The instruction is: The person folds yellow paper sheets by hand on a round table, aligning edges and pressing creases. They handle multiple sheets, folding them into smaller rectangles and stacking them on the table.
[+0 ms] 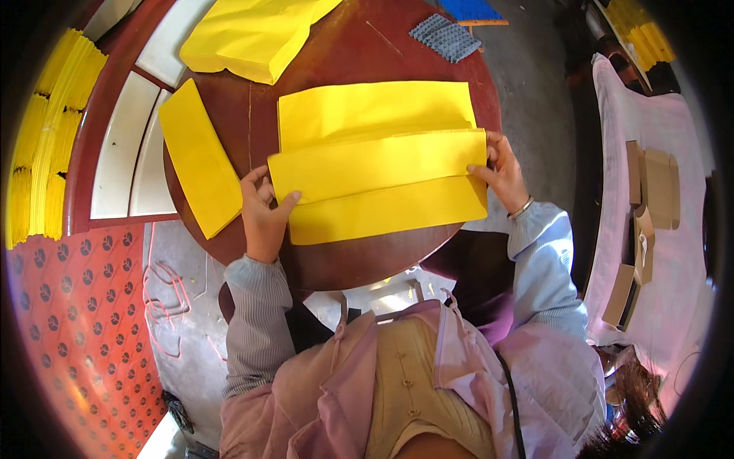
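A long yellow folded strip of paper-like sheet [382,164] spans the space between my two hands over the round table. Its left end is pinched by my left hand [264,214], thumb on top and the fingers partly underneath. On the right end, my right hand [501,172] grips the corner the same way, thumb on the upper face. Behind the strip lies a wider yellow sheet [375,107], and a further yellow layer [390,210] shows along the near side. Whether these layers are one piece I cannot tell.
The dark red round table [352,264] carries a narrow folded yellow piece [200,159] at left, a larger yellow bundle [248,38] at the far side and a grey textured cloth [446,38]. Yellow stacks [53,138] stand far left. Brown cardboard boxes [659,187] rest on a pink-covered surface at right.
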`<state>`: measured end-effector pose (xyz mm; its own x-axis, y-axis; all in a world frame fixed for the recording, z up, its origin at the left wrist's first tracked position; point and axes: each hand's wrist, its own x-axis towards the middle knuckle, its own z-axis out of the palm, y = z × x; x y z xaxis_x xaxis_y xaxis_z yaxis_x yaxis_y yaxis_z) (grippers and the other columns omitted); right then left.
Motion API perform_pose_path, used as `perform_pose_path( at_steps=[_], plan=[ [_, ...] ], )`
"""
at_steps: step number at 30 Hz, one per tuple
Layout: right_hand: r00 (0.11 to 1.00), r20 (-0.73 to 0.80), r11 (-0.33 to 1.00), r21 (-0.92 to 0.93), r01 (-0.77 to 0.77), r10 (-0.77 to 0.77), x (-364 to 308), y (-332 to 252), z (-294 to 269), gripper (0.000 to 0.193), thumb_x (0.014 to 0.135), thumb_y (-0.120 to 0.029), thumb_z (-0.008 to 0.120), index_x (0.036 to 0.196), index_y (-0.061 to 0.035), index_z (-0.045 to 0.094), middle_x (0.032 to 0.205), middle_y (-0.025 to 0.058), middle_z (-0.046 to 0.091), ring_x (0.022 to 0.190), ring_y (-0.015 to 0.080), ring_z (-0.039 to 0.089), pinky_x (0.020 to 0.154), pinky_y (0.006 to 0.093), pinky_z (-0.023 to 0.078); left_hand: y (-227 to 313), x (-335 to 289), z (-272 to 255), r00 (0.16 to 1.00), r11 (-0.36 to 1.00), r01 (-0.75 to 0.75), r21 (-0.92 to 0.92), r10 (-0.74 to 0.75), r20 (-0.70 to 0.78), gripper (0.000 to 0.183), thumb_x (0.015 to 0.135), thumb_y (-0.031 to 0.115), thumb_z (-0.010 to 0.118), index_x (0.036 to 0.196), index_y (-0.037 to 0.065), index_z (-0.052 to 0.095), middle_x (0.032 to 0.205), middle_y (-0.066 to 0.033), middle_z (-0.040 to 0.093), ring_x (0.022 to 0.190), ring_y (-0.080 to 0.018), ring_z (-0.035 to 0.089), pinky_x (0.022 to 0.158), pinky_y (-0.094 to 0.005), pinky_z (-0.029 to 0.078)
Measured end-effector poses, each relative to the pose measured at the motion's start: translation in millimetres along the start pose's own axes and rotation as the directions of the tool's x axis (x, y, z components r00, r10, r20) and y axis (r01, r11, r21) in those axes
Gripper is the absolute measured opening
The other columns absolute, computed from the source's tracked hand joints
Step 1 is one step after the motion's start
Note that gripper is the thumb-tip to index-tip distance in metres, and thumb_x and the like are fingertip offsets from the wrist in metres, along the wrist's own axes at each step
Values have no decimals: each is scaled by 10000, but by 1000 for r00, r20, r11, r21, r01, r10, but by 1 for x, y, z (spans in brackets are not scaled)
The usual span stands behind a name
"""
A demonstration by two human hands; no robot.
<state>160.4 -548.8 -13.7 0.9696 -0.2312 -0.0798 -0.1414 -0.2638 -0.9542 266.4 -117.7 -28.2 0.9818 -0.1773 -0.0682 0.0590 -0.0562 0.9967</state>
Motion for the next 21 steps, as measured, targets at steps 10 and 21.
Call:
perform_pose_path(
  at_steps=[10,21],
  plan=[
    [976,56,922,-342,-180,211,11,-45,-7,605,921,-109,780,1435,-50,466,1087,193,738,950,301,767,785,370,619,2,10,-2,1000,949,14,314,-7,-22,690,828,3,830,1390,-71,436,847,-95,676,802,-166,646,799,-278,516],
    [992,-126,850,-524,-59,-9,1,-23,8,651,858,-171,823,1424,-122,504,1014,148,742,922,309,765,844,396,612,2,0,1,965,785,-199,587,263,-24,799,768,35,863,1429,-78,430,738,-56,593,718,-166,610,736,-291,507]
  ],
)
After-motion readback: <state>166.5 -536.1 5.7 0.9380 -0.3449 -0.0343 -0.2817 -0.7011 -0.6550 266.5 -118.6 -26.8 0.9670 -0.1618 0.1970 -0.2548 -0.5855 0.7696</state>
